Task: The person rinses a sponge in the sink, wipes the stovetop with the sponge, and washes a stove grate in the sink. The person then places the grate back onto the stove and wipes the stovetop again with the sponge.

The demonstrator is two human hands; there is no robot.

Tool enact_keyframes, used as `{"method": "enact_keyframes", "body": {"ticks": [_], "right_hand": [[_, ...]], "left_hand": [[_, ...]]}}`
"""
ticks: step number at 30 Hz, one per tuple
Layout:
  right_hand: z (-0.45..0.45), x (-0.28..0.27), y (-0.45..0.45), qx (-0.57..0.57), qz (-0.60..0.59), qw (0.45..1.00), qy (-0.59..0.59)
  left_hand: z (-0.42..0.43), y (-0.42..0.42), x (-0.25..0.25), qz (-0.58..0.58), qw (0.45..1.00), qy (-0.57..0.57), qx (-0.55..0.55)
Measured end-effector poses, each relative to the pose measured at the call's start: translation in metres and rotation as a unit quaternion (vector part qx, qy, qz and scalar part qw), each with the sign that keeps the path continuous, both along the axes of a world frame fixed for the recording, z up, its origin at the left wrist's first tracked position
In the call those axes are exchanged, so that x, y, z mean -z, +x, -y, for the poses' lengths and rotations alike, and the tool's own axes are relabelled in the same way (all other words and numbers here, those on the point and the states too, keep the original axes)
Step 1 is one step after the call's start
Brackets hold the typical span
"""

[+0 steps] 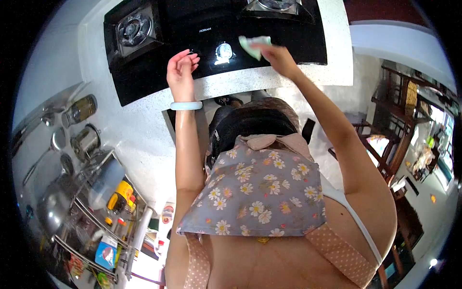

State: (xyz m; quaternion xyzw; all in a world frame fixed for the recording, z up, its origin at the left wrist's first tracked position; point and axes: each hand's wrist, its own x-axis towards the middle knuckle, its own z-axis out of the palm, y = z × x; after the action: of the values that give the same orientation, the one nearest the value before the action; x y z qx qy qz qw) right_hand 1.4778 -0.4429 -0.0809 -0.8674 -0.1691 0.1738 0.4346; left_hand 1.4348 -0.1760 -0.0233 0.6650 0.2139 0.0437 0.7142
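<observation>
My right hand (280, 60) is closed on a pale green cloth (255, 46), which hangs out past the fingertips over the front right part of a black gas stove (202, 43). My left hand (182, 72) is at the front edge of the stove, left of the middle. Its fingers are loosely bent and slightly apart, with nothing seen in them. A shiny round knob (224, 50) lies between my two hands, with a bright reflection on it. Whether the cloth touches the stove's surface, I cannot tell.
Metal burners sit at the left (134, 30) and right (274, 4) of the stove. A white speckled countertop (144, 125) surrounds it. On the left are glass jars (85, 110), hanging ladles (58, 138) and a metal rack (86, 207) with bottles. Wooden furniture (394, 115) stands at right.
</observation>
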Motion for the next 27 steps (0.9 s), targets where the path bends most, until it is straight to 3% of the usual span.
{"method": "enact_keyframes", "body": {"ticks": [1,3,4,6,7,10,11,18,23,26,27], "right_hand": [[-0.013,0.02,0.029,-0.018,0.094,0.989,0.115],[-0.064,0.022,0.069,-0.057,0.171,0.977,0.113],[-0.086,0.031,0.081,-0.107,0.098,0.985,0.091],[-0.103,0.045,0.083,-0.237,0.319,0.914,-0.087],[-0.101,0.048,0.081,-0.218,0.225,0.948,-0.058],[-0.064,0.046,0.074,-0.229,0.255,0.938,-0.057],[-0.055,0.05,0.068,-0.175,0.232,0.957,-0.023],[-0.024,0.034,-0.007,-0.16,0.23,0.957,-0.078],[-0.01,0.022,-0.017,-0.222,0.197,0.955,-0.015],[-0.014,-0.025,0.011,-0.091,-0.128,0.984,0.089],[-0.02,-0.025,0.024,-0.048,-0.048,0.992,0.11]], "left_hand": [[0.001,-0.004,-0.001,0.001,1.0,0.008,-0.023],[0.006,-0.022,0.003,-0.016,0.999,0.004,-0.042],[0.01,-0.032,0.003,-0.024,0.998,0.002,-0.051],[0.017,-0.049,-0.003,-0.077,0.995,0.042,-0.04],[0.016,-0.059,-0.002,-0.077,0.995,0.042,-0.048],[0.019,-0.078,0.009,-0.098,0.991,0.029,-0.085],[0.021,-0.081,0.01,-0.109,0.989,0.022,-0.095],[0.03,-0.087,0.015,-0.116,0.988,-0.009,-0.103],[0.021,-0.08,0.009,-0.101,0.99,-0.005,-0.099],[0.009,-0.084,0.01,-0.081,0.992,0.006,-0.095],[0.006,-0.087,0.01,-0.083,0.992,0.001,-0.097]]}}
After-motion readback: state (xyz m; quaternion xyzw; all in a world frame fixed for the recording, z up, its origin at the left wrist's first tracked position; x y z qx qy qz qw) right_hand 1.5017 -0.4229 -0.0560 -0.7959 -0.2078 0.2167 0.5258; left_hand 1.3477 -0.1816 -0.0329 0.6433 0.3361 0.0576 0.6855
